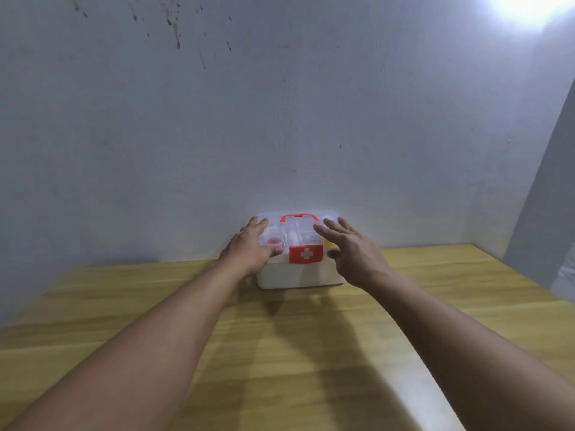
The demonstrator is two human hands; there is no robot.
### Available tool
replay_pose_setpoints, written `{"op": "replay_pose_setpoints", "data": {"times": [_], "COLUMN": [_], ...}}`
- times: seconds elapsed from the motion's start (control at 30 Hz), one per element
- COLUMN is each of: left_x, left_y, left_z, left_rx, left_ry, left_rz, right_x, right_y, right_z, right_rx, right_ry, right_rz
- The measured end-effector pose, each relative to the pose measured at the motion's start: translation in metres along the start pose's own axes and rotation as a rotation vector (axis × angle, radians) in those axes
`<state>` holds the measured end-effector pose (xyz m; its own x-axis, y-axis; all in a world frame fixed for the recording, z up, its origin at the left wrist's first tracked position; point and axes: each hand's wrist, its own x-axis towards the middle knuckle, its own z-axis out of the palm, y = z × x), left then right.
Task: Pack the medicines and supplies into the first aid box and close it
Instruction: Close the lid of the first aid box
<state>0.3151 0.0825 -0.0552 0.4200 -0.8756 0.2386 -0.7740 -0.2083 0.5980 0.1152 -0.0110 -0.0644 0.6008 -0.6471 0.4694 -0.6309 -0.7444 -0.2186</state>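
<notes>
1. The left hand lies flat on the left part of the first aid box, fingers spread and resting on the clear lid, thumb at the lid's front edge; it grips nothing.
2. Just right of that hand, under the lid, sits a small round red-topped item; what it is cannot be told.
3. The box stands on the wooden table, its back close to the wall. The lid is down on the white base.
4. At the middle of the lid a red handle lies flat. In front of it a red latch carries a white cross; no words can be read anywhere.
5. The right hand is over the right part of the box, fingers spread and loose, holding nothing; whether it touches the lid cannot be told.
6. Something yellow shows inside the box beside that hand.
7. The table in front of the box and to both sides of it is bare wood; its right edge lies near a side wall.
</notes>
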Motion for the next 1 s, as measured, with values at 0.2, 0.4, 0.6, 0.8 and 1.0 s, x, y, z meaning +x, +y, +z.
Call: {"op": "replay_pose_setpoints", "data": {"times": [0.2, 0.4, 0.6, 0.8, 1.0], "left_x": [0.008, 0.013, 0.015, 0.017, 0.008], "left_y": [-0.002, -0.007, -0.007, -0.003, 0.01], "left_z": [0.007, 0.011, 0.011, 0.012, 0.01], "left_rx": [-0.025, -0.033, 0.002, 0.081, 0.272], "left_ry": [0.0, 0.003, 0.005, 0.008, 0.083], "left_rz": [-0.014, -0.021, -0.032, -0.062, -0.108], "right_x": [0.011, 0.013, 0.012, 0.007, 0.005], "right_y": [0.003, 0.006, 0.002, 0.001, -0.002], "right_z": [0.006, 0.009, 0.007, 0.002, -0.001], "right_rx": [0.017, 0.006, 0.022, -0.014, -0.169], "right_ry": [0.005, 0.014, -0.029, -0.129, -0.21], "right_rz": [0.01, 0.004, 0.016, -0.002, -0.034]}}
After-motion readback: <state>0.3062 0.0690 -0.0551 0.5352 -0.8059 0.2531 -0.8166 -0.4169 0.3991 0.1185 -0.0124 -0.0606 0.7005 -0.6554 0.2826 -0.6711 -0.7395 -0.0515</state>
